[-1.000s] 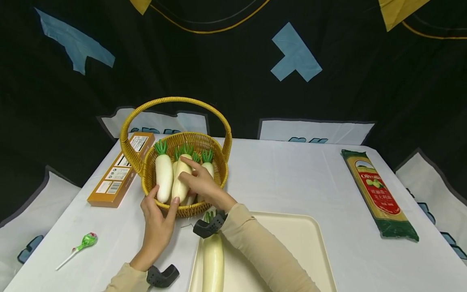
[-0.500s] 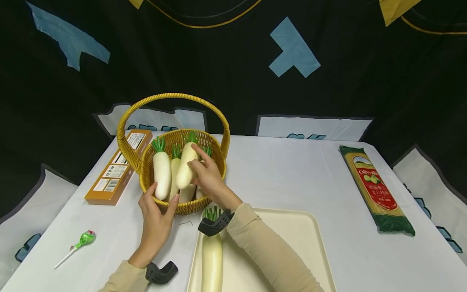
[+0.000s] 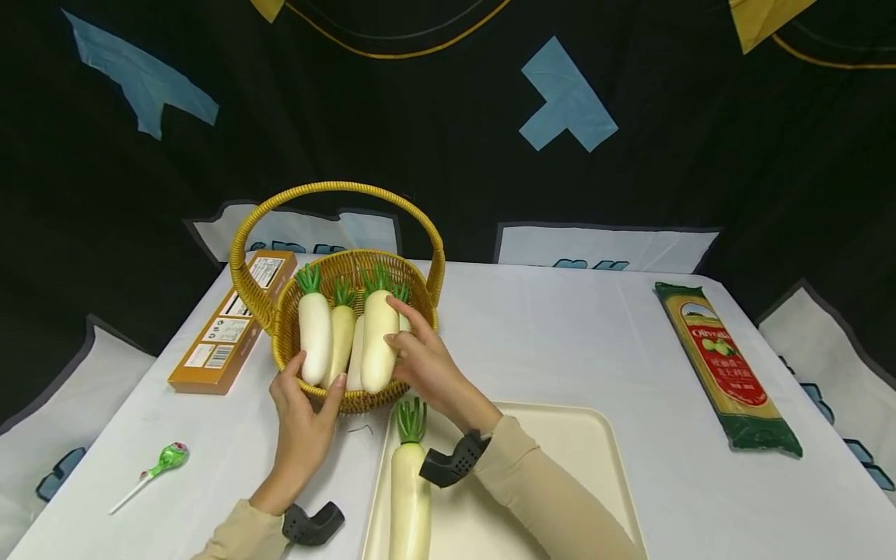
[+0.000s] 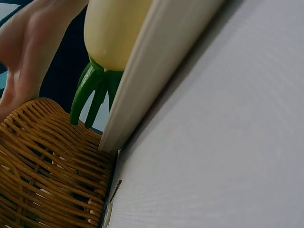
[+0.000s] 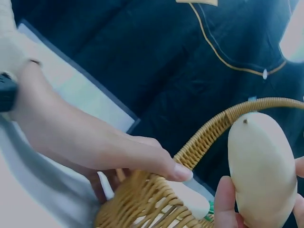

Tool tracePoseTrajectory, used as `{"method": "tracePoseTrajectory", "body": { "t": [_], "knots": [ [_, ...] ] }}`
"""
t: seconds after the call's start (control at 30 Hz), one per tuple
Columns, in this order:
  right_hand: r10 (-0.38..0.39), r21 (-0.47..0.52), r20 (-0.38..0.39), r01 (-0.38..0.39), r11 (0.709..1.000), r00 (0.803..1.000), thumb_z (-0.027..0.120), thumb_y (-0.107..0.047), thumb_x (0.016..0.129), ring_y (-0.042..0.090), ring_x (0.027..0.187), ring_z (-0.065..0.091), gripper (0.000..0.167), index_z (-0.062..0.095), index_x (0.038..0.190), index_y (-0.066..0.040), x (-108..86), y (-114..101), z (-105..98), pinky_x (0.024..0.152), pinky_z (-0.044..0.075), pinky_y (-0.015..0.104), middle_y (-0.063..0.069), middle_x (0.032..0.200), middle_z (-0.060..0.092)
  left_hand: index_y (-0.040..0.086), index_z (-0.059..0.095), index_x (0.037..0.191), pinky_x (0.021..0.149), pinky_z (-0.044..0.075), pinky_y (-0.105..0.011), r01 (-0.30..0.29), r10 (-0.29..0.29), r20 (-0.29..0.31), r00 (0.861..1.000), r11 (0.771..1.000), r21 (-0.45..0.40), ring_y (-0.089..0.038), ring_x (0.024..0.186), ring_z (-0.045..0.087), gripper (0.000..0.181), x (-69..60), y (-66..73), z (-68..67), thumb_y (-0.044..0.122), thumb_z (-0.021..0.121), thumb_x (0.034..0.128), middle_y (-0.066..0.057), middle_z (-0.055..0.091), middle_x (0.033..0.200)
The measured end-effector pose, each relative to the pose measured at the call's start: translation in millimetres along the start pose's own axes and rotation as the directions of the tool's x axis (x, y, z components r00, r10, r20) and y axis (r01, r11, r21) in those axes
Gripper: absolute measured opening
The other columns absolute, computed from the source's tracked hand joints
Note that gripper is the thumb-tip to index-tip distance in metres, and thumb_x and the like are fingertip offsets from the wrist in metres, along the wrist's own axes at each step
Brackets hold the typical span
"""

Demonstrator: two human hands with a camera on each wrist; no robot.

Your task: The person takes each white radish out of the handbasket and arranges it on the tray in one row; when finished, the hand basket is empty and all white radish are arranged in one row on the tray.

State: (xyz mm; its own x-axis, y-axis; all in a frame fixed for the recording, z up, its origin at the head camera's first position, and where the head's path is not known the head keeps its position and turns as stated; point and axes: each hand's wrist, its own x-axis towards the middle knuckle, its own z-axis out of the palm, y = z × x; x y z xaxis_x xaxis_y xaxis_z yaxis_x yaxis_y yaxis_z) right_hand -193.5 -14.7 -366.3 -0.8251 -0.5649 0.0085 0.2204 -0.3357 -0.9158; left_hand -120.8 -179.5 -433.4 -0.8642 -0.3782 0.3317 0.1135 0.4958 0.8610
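Observation:
A yellow wicker basket (image 3: 362,401) with a tall hoop handle holds several white radishes with green tops. My left hand (image 3: 302,424) grips its front rim; in the right wrist view the thumb lies over the wicker edge. My right hand (image 3: 437,369) pinches one white radish (image 3: 379,342) over the right part of the basket, thumb and fingers at its side. The tip of this radish (image 5: 262,166) faces the right wrist camera. Another white radish (image 3: 410,498) lies on a cream tray (image 3: 553,467), below the right forearm's left side.
An orange-brown box (image 3: 234,327) lies left of the basket. A green-wrapped lollipop (image 3: 168,457) is at the table's left. On the right lies a bag of pasta (image 3: 724,365). A short thin wire-like piece (image 3: 361,428) lies between basket and tray.
My right hand has lifted the radish from among the others and carried it rightward, turning it more upright. My left hand keeps its hold on the rim.

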Motion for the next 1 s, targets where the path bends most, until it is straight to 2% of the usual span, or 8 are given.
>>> {"method": "tracePoseTrajectory", "body": {
  "t": [0.1,0.23,0.43,0.63,0.83,1.0],
  "knots": [
    [0.001,-0.023,0.036,0.0,1.0,0.999,0.04,-0.005,0.088,0.021,0.109,0.047,0.057,0.031,0.138,-0.032,-16.6,-3.3,-4.5,0.08,0.047,0.037,0.011,0.127,0.039,0.006,0.022,0.138,0.099,0.021,-0.049,-0.006,0.006,0.004,1.0,1.0,-0.002,-0.034,0.124,0.022,0.065,0.9,0.4,0.7,0.022,0.059,0.0867,-0.027,0.02,0.133],
    [0.007,-0.077,0.064,-0.002,0.997,0.998,0.042,-0.004,0.086,0.014,0.091,0.043,0.059,0.03,0.138,-0.029,-40.1,-9.7,-10.4,0.072,0.044,0.03,0.006,0.11,0.038,0.006,0.022,0.138,0.099,0.021,-0.049,0.005,-0.005,0.01,1.0,1.0,0.001,-0.034,0.123,0.023,0.065,1.0,1.5,1.6,0.023,0.059,0.0869,-0.027,0.02,0.133],
    [0.04,-0.197,0.098,-0.02,0.98,0.994,0.051,-0.005,0.085,0.012,0.096,0.052,0.062,0.026,0.14,-0.02,-74.5,-13.4,-21.5,0.078,0.048,0.03,0.01,0.119,0.036,0.008,0.022,0.138,0.098,0.022,-0.049,0.021,-0.021,0.011,1.0,1.0,0.015,-0.033,0.123,0.023,0.066,-0.1,1.9,-1.8,0.025,0.059,0.0869,-0.026,0.02,0.134],
    [0.061,-0.319,0.085,-0.031,0.947,0.994,0.06,-0.004,0.081,0.014,0.096,0.053,0.062,0.03,0.134,-0.015,-106.0,-6.1,-30.2,0.073,0.05,0.028,0.013,0.116,0.036,0.008,0.022,0.138,0.098,0.021,-0.049,0.012,-0.013,0.015,1.0,1.0,0.007,-0.033,0.123,0.022,0.065,-0.9,0.1,-1.4,0.025,0.058,0.0873,-0.026,0.019,0.133],
    [0.048,-0.467,0.073,-0.008,0.884,0.996,0.064,-0.005,0.079,0.018,0.093,0.051,0.058,0.034,0.127,-0.014,-132.7,5.4,-32.6,0.065,0.051,0.025,0.02,0.117,0.037,0.008,0.021,0.139,0.098,0.021,-0.049,0.016,-0.016,0.025,1.0,1.0,-0.002,-0.032,0.123,0.022,0.065,-0.3,-0.2,-1.5,0.025,0.058,0.0875,-0.025,0.019,0.133],
    [0.063,-0.622,0.007,-0.045,0.782,0.998,0.068,-0.011,0.077,0.017,0.086,0.049,0.055,0.041,0.123,-0.022,-147.1,10.0,-26.6,0.056,0.049,0.023,0.017,0.11,0.041,0.008,0.02,0.139,0.099,0.02,-0.049,0.026,-0.026,0.028,0.999,1.0,0.002,-0.031,0.124,0.021,0.066,-0.1,0.6,-2.0,0.026,0.058,0.0877,-0.025,0.018,0.134]
  ]
}}
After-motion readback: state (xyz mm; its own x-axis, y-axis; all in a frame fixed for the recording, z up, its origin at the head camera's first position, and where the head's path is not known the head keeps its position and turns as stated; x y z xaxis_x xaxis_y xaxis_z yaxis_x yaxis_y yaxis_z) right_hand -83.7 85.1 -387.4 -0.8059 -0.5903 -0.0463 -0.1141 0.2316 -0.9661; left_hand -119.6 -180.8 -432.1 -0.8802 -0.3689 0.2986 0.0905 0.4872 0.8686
